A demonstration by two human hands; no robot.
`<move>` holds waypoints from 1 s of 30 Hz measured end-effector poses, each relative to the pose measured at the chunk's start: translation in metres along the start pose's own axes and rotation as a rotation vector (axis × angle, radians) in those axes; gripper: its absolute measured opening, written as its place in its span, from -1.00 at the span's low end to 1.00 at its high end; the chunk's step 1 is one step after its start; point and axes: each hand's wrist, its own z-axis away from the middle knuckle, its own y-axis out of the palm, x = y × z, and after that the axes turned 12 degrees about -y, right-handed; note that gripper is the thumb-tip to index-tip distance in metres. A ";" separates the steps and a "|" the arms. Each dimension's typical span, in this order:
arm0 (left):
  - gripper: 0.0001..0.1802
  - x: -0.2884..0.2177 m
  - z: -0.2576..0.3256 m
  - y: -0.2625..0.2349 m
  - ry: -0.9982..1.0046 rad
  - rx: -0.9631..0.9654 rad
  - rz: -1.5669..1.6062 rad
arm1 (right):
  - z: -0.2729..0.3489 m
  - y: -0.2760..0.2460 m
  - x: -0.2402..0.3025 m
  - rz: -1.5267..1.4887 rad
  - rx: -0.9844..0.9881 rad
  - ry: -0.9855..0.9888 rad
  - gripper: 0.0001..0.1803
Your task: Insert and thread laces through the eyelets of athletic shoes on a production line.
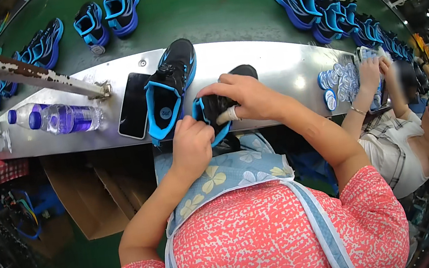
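Shoe (pixel 221 112), black with blue trim, sits at the near edge of the metal shelf (pixel 281 64), held between both hands over the person's lap. Left hand (pixel 192 145) is curled against its near side, fingers folded together and pressed to the blue collar; the fingertips are hidden, so the exact grip cannot be told. Right hand (pixel 246 97) lies over the top of it, fingers bent and close together, clamping the upper. 1 finger (pixel 228 114) wears a pale wrap and touches the blue trim.

Just left of the fingers, a 2nd shoe (pixel 172 85) of the same colours rests on the shelf, toe pointing away, with a round sticker showing inside. A black phone (pixel 134 106) lies flat just beyond that shoe, touching or nearly touching it. Farther left, 2 clear bottles (pixel 61 117) with blue caps lie on their sides. A rusty bar (pixel 30 72) crosses above them.

Beyond the fingers, across the shelf, a green belt (pixel 218 7) carries pairs of blue shoes (pixel 107 14), with a longer row (pixel 329 11) to the right. Well right of the fingers, a co-worker's hand (pixel 369 75) rests on a stack of round blue-rimmed stickers (pixel 336 84). Below the left hand, under the shelf, stands an open cardboard box (pixel 97 197).
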 end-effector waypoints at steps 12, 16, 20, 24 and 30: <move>-0.76 -0.017 -0.031 -0.049 -0.719 0.570 0.427 | 0.005 -0.011 0.024 0.134 0.241 -0.021 -0.33; -0.76 -0.013 -0.028 -0.042 -0.955 0.732 0.652 | 0.004 -0.008 0.022 0.076 0.240 -0.056 -0.27; -0.75 -0.011 -0.005 -0.021 -0.817 0.557 0.681 | 0.004 0.003 0.028 0.078 0.266 0.083 -0.30; -0.78 -0.015 -0.004 -0.024 -0.873 0.590 0.810 | -0.001 0.005 0.031 0.380 -0.067 -0.095 -0.32; -0.79 -0.017 -0.003 -0.028 -0.934 0.596 0.909 | -0.004 0.015 0.037 0.284 -0.057 0.077 -0.33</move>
